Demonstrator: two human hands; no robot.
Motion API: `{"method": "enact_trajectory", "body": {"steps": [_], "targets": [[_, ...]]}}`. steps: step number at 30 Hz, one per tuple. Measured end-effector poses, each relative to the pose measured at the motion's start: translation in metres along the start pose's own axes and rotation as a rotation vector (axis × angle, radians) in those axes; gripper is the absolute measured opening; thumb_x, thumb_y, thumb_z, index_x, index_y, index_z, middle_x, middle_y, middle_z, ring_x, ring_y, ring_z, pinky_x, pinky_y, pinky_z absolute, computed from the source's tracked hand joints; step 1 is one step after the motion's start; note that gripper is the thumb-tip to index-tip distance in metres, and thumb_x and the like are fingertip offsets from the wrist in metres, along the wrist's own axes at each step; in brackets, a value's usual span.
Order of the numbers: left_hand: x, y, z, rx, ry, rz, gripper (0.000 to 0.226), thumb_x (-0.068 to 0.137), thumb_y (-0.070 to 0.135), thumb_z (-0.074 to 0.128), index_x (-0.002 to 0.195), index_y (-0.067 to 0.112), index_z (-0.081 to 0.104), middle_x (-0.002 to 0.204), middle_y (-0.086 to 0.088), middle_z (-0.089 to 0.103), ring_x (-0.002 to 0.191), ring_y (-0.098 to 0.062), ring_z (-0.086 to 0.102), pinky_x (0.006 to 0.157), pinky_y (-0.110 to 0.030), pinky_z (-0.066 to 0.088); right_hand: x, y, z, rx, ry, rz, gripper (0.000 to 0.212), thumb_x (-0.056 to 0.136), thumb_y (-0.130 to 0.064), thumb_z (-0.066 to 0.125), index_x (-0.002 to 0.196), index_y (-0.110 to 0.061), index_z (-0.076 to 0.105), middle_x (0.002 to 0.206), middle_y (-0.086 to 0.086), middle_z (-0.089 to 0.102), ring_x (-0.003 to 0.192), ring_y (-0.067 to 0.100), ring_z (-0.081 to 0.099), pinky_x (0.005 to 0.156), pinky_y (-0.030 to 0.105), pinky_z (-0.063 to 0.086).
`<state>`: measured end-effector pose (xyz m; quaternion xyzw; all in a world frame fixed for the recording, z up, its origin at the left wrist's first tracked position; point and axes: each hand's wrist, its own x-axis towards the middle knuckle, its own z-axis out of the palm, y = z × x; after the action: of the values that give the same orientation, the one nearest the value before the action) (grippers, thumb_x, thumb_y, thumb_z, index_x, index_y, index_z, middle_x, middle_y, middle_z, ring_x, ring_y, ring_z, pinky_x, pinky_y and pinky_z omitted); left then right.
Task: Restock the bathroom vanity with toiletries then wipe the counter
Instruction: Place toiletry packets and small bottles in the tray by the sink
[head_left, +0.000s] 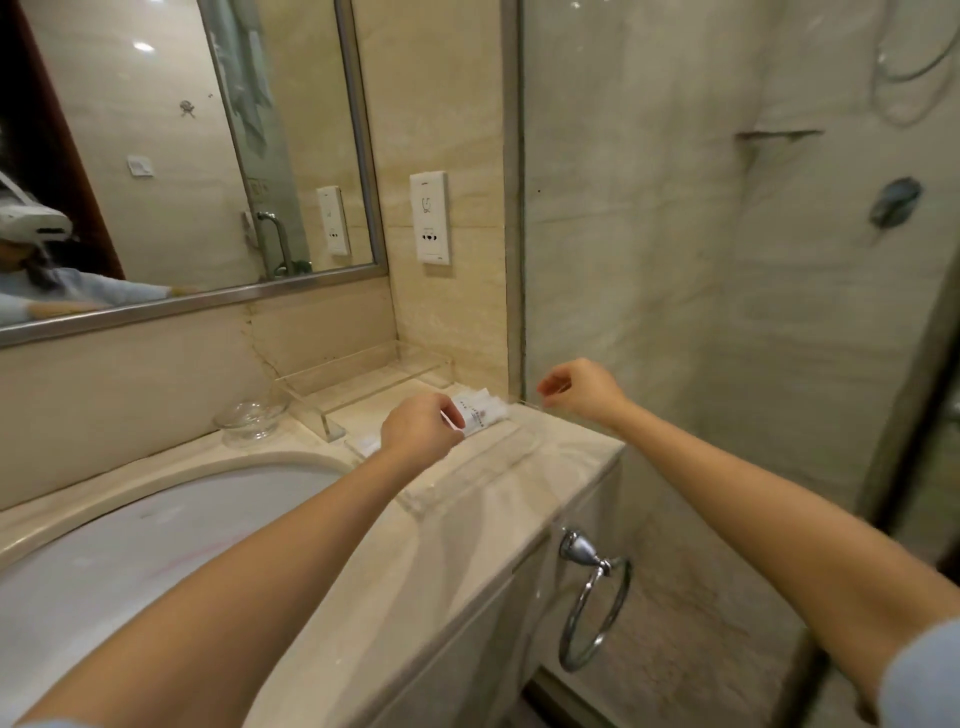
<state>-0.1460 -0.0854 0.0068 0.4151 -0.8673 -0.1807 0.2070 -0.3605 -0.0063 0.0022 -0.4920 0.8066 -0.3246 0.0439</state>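
My left hand (421, 428) grips white toiletry packets (478, 413) with red print, held just above a clear acrylic tray (467, 478) that lies flat on the beige marble counter (457, 525). My right hand (582, 389) hovers to the right of the packets near the counter's back right corner, its fingers loosely curled with the thumb and forefinger close together; whether it holds anything is hard to tell. A small white item (366, 446) lies at the tray's left end.
A clear acrylic riser shelf (358, 382) stands against the back wall. Left of it sits a clear glass dish (252, 418). The white sink basin (156, 530) fills the lower left. A chrome towel ring (592, 608) hangs on the cabinet side. The glass shower partition (727, 312) bounds the right.
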Motion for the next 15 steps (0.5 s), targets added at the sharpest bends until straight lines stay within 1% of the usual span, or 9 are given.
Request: {"method": "enact_trajectory", "body": {"steps": [2, 4, 5, 7, 9, 11, 15], "targets": [[-0.020, 0.024, 0.009, -0.021, -0.016, 0.067, 0.007, 0.079, 0.022, 0.067, 0.083, 0.028, 0.066, 0.081, 0.008, 0.066, 0.080, -0.013, 0.061, 0.065, -0.025, 0.042, -0.025, 0.012, -0.020, -0.013, 0.014, 0.013, 0.020, 0.079, -0.014, 0.072, 0.099, -0.011, 0.074, 0.097, 0.006, 0.073, 0.094, 0.018, 0.066, 0.072, 0.018, 0.041], [-0.041, 0.051, 0.025, -0.037, -0.060, 0.125, 0.008, 0.078, 0.022, 0.068, 0.084, 0.027, 0.067, 0.082, 0.007, 0.066, 0.083, -0.014, 0.063, 0.066, -0.024, 0.042, -0.058, 0.026, -0.036, -0.023, 0.018, 0.035, 0.021, 0.080, -0.014, 0.072, 0.100, -0.009, 0.074, 0.100, 0.009, 0.073, 0.091, 0.016, 0.066, 0.067, 0.016, 0.041], [-0.052, 0.064, 0.036, -0.047, -0.094, 0.151, 0.008, 0.077, 0.022, 0.069, 0.084, 0.026, 0.067, 0.083, 0.005, 0.068, 0.083, -0.014, 0.064, 0.065, -0.024, 0.042, -0.076, 0.035, -0.043, -0.024, 0.027, 0.052, 0.020, 0.080, -0.016, 0.072, 0.099, -0.010, 0.074, 0.100, 0.009, 0.073, 0.088, 0.013, 0.064, 0.068, 0.018, 0.043], [-0.075, 0.087, 0.060, -0.066, -0.170, 0.199, 0.008, 0.076, 0.022, 0.069, 0.083, 0.026, 0.067, 0.087, 0.003, 0.070, 0.084, -0.015, 0.065, 0.065, -0.024, 0.042, -0.114, 0.055, -0.055, -0.040, 0.051, 0.102, 0.018, 0.080, -0.024, 0.072, 0.096, -0.017, 0.075, 0.097, 0.005, 0.074, 0.087, 0.013, 0.065, 0.075, 0.024, 0.049], [-0.100, 0.108, 0.090, -0.065, -0.260, 0.258, 0.011, 0.076, 0.023, 0.068, 0.087, 0.024, 0.070, 0.090, 0.003, 0.072, 0.088, -0.014, 0.066, 0.071, -0.025, 0.046, -0.154, 0.078, -0.062, -0.063, 0.035, 0.158, 0.017, 0.082, -0.030, 0.070, 0.094, -0.020, 0.075, 0.093, 0.001, 0.074, 0.087, 0.015, 0.066, 0.078, 0.030, 0.051], [-0.126, 0.123, 0.125, -0.049, -0.362, 0.320, 0.015, 0.077, 0.025, 0.068, 0.092, 0.022, 0.070, 0.094, 0.004, 0.072, 0.093, -0.014, 0.066, 0.077, -0.026, 0.049, -0.197, 0.104, -0.065, -0.116, -0.025, 0.218, 0.018, 0.084, -0.034, 0.067, 0.093, -0.020, 0.074, 0.092, -0.001, 0.073, 0.086, 0.014, 0.066, 0.077, 0.031, 0.052], [-0.179, 0.139, 0.199, 0.007, -0.541, 0.383, 0.024, 0.079, 0.026, 0.067, 0.102, 0.022, 0.069, 0.105, 0.001, 0.070, 0.101, -0.017, 0.064, 0.081, -0.025, 0.048, -0.276, 0.165, -0.054, -0.164, -0.114, 0.379, 0.022, 0.085, -0.036, 0.067, 0.100, -0.020, 0.073, 0.098, -0.003, 0.071, 0.091, 0.012, 0.065, 0.081, 0.030, 0.052]]}}
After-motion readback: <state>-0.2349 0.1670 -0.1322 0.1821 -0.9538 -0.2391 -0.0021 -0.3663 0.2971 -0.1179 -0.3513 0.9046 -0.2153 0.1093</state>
